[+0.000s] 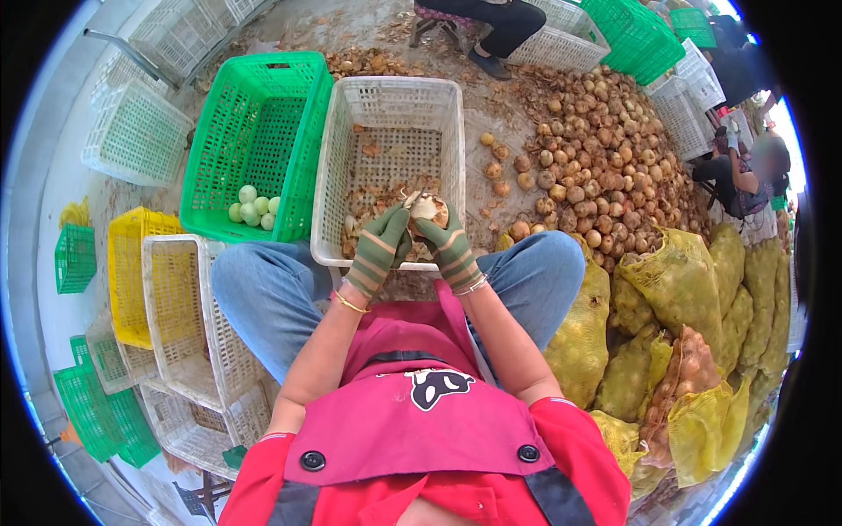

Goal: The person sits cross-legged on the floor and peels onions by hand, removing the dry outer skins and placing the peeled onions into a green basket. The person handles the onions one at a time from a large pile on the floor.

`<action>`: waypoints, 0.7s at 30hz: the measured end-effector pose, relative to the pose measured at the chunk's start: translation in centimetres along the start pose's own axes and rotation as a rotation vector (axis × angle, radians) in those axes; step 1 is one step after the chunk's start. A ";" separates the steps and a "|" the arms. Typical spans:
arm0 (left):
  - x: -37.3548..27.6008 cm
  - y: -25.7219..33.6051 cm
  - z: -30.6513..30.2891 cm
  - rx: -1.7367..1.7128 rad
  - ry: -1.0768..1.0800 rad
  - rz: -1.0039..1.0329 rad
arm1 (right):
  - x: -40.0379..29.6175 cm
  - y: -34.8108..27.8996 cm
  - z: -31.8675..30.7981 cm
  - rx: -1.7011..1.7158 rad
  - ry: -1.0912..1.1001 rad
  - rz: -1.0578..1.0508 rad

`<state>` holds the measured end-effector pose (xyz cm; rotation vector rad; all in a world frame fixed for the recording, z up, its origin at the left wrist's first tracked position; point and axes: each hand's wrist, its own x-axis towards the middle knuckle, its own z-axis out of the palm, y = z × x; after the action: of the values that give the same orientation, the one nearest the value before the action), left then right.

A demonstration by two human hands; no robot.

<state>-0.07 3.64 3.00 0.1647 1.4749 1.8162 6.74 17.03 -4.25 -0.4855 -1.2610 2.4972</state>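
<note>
My right hand (pixel 444 244), in a striped green glove, holds a partly peeled onion (pixel 429 209) over the near end of a white plastic crate (pixel 391 84). Close against the onion, my left hand (pixel 383 246), gloved alike, is closed on a small tool, perhaps a knife; its tip shows by the onion and the rest is hidden by the fingers. Loose onion skins (pixel 368 191) lie in the white crate. To its left stands a green plastic crate (pixel 306 141) with several peeled onions (pixel 253 209) in its near end.
A large heap of unpeeled onions (pixel 598 164) spreads at the right, with yellow mesh sacks (pixel 677 283) nearer. White crates (pixel 177 315) and a yellow crate (pixel 128 276) stand at the left. One person (pixel 503 33) sits ahead; another (pixel 750 177) sits far right.
</note>
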 end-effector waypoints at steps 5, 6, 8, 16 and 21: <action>1.1 -1.0 -1.4 -0.087 0.095 -0.108 | 0.2 -1.3 -1.2 0.069 -0.070 0.096; 2.6 -2.1 -3.3 -0.081 0.158 -0.114 | 0.2 -1.4 -1.2 0.095 -0.146 0.056; 4.8 -3.5 -8.1 0.092 0.202 -0.220 | -0.1 -1.8 -0.5 0.054 -0.141 0.114; -1.0 1.7 -1.5 1.248 0.021 0.399 | 0.1 -0.6 -1.7 -0.184 -0.009 0.135; 1.8 -1.0 -5.7 1.003 0.082 0.356 | -0.2 -2.3 -0.3 -0.212 -0.146 0.188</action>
<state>-3.96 0.39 -0.34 0.8907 2.4136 1.1600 7.31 18.53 -2.50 -0.4996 -1.6175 2.6052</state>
